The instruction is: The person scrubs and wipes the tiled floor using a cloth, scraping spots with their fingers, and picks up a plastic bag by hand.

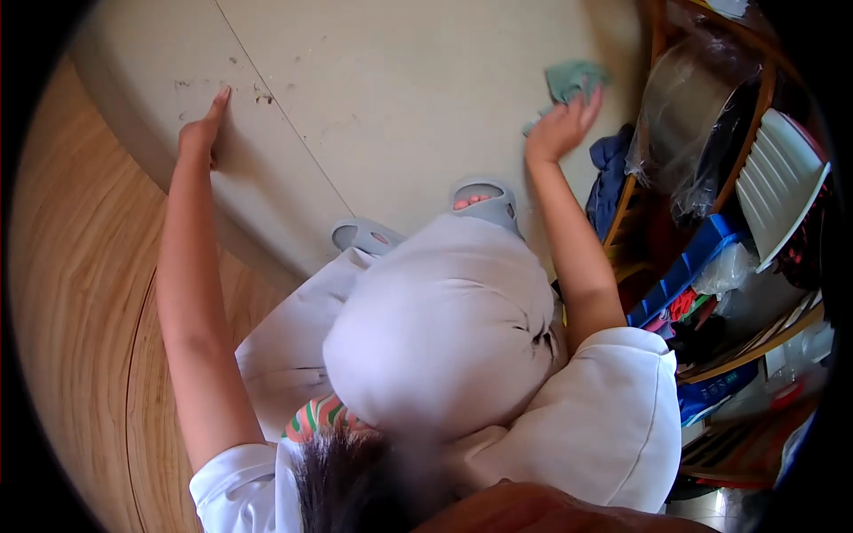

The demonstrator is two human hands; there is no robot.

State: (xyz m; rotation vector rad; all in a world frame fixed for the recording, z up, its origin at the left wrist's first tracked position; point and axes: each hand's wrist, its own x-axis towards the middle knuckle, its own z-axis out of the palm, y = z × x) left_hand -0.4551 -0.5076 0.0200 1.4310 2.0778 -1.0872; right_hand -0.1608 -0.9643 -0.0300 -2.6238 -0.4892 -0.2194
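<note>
Apparently wiping the tiled floor (418, 107) with the green cloth (571, 75) at upper right, under the right hand (560, 131); impossible to tell whether clamped or merely pressed by those fingers; stretching one left hand (201, 133) finger near dark specks (263, 97), upper left, others hidden; probably calling next for wiping there.

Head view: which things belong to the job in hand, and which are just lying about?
Probably the job: crumpled green cloth at right hand; beige floor; dark specks near left hand.

Apparently lying about: crumpled dark-blue fabric; white ribbed panel; crumpled clear plastic.
</note>
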